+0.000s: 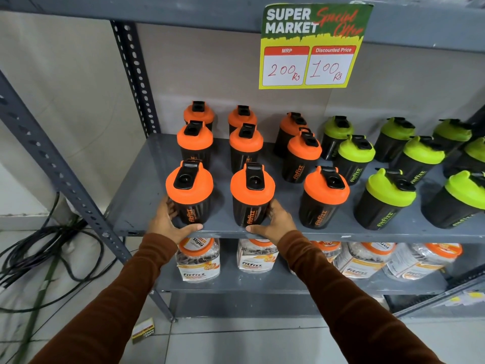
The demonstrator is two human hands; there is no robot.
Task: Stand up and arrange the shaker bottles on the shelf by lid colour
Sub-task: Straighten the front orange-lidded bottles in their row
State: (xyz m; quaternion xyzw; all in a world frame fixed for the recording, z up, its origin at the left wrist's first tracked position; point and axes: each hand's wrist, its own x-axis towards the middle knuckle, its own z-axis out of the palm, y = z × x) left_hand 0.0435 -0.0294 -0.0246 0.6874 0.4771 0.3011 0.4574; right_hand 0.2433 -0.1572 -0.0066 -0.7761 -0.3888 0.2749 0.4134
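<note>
Left hand: my left hand cups the base of the front-left bottle, fingers curled round its left side, thumb lying along the shelf edge in front.
Right hand: my right hand cups the next bottle, fingers wrapped on its right side, thumb stretched along the shelf edge at 6 o'clock of it.
Both held bottles: upright, orange lids, standing on the shelf's front edge, apart from each other.
Orange group: nine bottles with orange lids, all upright, in three columns running toward 12 o'clock.
Green group: bottles with green lids stand upright at 3 o'clock of the orange ones, running out of view on the right.
Sign: a price sign hangs from the shelf above, at 12 o'clock.
Below: jars sit on the lower shelf.
Floor: black cables lie at 9 o'clock.
</note>
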